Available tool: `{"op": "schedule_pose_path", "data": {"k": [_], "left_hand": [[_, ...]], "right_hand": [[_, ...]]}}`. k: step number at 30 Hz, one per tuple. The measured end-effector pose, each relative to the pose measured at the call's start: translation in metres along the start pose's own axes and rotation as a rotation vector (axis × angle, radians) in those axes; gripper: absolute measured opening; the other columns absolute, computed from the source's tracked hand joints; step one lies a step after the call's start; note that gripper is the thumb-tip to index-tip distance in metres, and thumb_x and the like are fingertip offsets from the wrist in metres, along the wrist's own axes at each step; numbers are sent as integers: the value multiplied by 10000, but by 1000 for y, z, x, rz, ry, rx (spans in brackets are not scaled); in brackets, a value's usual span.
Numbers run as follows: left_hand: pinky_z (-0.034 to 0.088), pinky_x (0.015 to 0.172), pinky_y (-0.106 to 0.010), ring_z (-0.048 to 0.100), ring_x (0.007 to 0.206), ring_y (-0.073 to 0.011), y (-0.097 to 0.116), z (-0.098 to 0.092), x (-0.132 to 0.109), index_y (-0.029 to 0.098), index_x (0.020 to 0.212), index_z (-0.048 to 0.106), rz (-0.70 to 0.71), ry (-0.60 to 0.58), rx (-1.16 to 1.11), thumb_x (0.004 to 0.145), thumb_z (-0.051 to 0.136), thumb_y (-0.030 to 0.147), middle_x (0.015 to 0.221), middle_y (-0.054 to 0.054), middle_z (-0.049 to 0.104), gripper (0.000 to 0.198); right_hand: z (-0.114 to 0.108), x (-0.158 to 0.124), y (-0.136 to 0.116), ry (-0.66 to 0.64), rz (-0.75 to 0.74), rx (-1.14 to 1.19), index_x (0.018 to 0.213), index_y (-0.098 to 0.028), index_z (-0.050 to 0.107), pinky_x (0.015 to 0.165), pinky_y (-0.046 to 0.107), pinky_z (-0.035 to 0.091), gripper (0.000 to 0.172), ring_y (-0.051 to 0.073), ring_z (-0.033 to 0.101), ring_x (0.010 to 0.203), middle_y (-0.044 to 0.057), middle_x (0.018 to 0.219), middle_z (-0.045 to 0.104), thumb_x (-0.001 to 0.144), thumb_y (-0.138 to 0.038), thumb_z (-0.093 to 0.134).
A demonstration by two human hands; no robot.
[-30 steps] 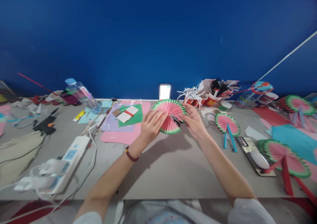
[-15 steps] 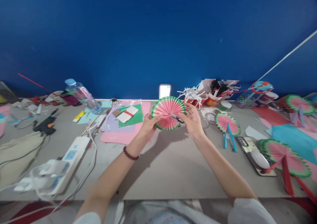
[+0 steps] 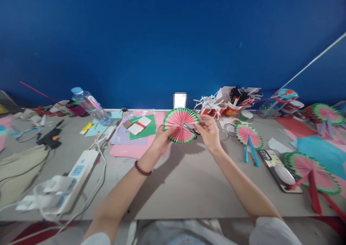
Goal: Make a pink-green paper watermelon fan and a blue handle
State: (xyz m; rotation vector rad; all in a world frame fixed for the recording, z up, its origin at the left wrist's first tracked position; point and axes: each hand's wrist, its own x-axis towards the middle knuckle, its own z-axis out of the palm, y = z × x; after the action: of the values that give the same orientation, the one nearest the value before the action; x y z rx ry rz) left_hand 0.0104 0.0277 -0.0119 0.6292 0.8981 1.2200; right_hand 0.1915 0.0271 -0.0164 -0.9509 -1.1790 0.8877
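Raised over the middle of the table is a round pleated paper fan [image 3: 180, 117], pink with a green and white rim like a watermelon slice. My left hand [image 3: 161, 138] grips its lower left edge, thumb across the front pleats. My right hand [image 3: 207, 129] is closed on small scissors [image 3: 189, 127] with dark handles and silver blades. The blades lie across the fan's face and point at its centre. The right fingertips are close to the fan's right rim; whether they also grip it I cannot tell.
At right lie a finished fan with blue sticks [image 3: 248, 136], a fan with red sticks [image 3: 310, 173], a phone [image 3: 267, 158] and a mouse [image 3: 284, 175]. Left are a power strip [image 3: 79, 171], glue gun [image 3: 51, 135], bottle [image 3: 92, 106] and coloured paper [image 3: 127, 150]. Paper cups [image 3: 231, 109] stand behind.
The fan has shifted slightly left and down. More of the scissor blades now shows across its face, where half a second ago they were mostly hidden.
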Motion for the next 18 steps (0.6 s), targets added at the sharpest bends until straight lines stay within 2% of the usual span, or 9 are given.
{"op": "schedule_pose_path", "data": {"k": [5, 7, 9, 11, 13, 18], "left_hand": [[517, 678, -233, 675, 756, -165, -4, 0, 2, 151, 918, 681, 2, -4, -30, 539, 841, 180, 866, -55, 731, 412], [521, 704, -230, 676, 770, -159, -4, -1, 3, 153, 925, 679, 18, 2, -65, 558, 831, 174, 875, -48, 731, 398], [522, 738, -237, 678, 798, -163, -2, -1, 5, 156, 947, 676, 22, -3, -90, 583, 818, 176, 893, -48, 730, 391], [522, 767, -252, 678, 823, -172, 1, -2, 5, 153, 951, 675, 14, -6, -106, 601, 808, 176, 898, -53, 730, 376], [523, 791, -273, 677, 845, -185, 3, -3, 6, 146, 937, 680, 7, -15, -102, 610, 802, 179, 891, -58, 730, 350], [530, 789, -287, 677, 857, -201, 6, -5, 8, 145, 935, 690, 26, -25, -85, 609, 802, 188, 877, -60, 732, 348]], "right_hand": [[1, -4, 1, 20, -103, -114, 1041, -266, 540, 730, 315, 548, 301, 159, 664, 765, 5, 853, 668, 765, -273, 660], [0, -6, 1, 29, -205, -229, 1015, -264, 569, 740, 323, 541, 234, 164, 664, 773, 11, 859, 675, 789, -247, 624], [-1, -8, 0, -25, -326, -380, 930, -261, 630, 753, 330, 531, 140, 172, 657, 789, 19, 853, 685, 807, -215, 582], [-2, -9, -1, -121, -413, -493, 879, -269, 678, 750, 334, 525, 176, 177, 650, 796, 23, 859, 698, 818, -185, 535], [-3, -9, -2, -188, -445, -538, 916, -287, 701, 747, 337, 523, 259, 179, 649, 813, 20, 892, 707, 825, -162, 494], [-1, -8, -6, -230, -481, -557, 998, -296, 702, 710, 321, 528, 321, 169, 650, 770, 20, 898, 711, 803, -145, 497]]}}
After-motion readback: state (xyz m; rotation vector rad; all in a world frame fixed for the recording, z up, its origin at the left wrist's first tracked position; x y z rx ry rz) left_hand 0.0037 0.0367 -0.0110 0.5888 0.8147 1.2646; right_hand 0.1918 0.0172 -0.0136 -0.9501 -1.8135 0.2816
